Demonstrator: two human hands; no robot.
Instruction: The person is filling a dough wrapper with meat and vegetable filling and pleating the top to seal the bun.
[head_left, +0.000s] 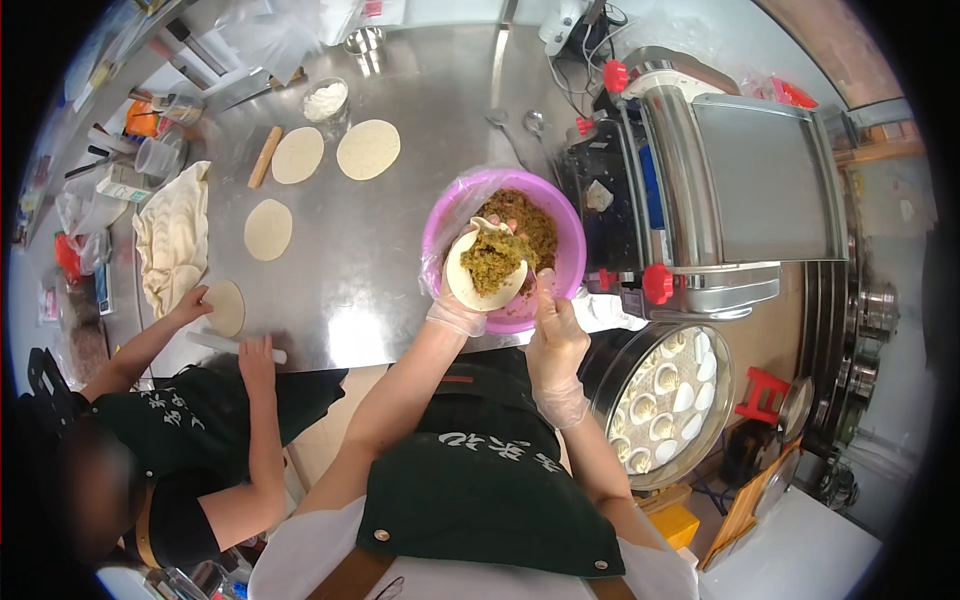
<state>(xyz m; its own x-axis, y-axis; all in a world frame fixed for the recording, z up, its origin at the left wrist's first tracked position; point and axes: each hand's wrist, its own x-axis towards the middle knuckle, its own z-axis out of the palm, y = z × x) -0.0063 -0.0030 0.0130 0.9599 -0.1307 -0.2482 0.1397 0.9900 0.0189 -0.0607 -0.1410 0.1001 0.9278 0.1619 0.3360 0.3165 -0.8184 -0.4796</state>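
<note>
My left hand, in a clear plastic glove, is closed around the edge of a round dough wrapper. A heap of chopped green-brown filling sits in the cupped dough. Beneath them is a pink-purple bowl lined with clear plastic and holding more of the same filling. My right hand, also gloved, is closed in a fist beside the bowl's near right rim. What it grips is mostly hidden behind the fingers and filling.
A co-worker's hands work a white rolling pin beside a dough round. More dough rounds, a wooden rolling pin and folded dough lie on the steel table. At right stand a roller machine and a round pan of filled pieces.
</note>
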